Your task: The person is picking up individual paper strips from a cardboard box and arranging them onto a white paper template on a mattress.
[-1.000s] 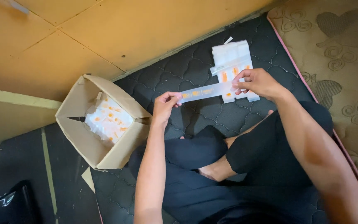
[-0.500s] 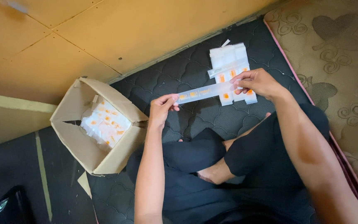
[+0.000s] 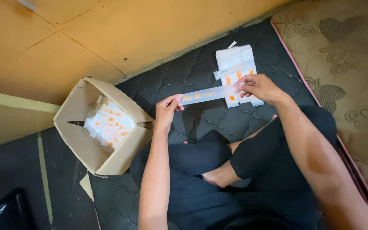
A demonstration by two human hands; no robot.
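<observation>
A long clear plastic strip (image 3: 207,94) with small orange pieces inside is stretched between both my hands above a dark quilted mat (image 3: 184,72). My left hand (image 3: 168,111) pinches its left end. My right hand (image 3: 258,87) pinches its right end, just over a stack of similar white strips with orange pieces (image 3: 236,70) lying on the mat. To my left stands an open cardboard box (image 3: 103,125) with a clear bag of more white and orange pieces in it. My crossed legs in black trousers are below the hands.
A tan tiled floor (image 3: 107,30) lies beyond the mat. A beige patterned carpet (image 3: 354,64) runs along the right. A dark glossy object (image 3: 1,211) sits at the lower left corner.
The view has shifted slightly. Both hands keep hold of the strip, which stays stretched over the mat near the stack.
</observation>
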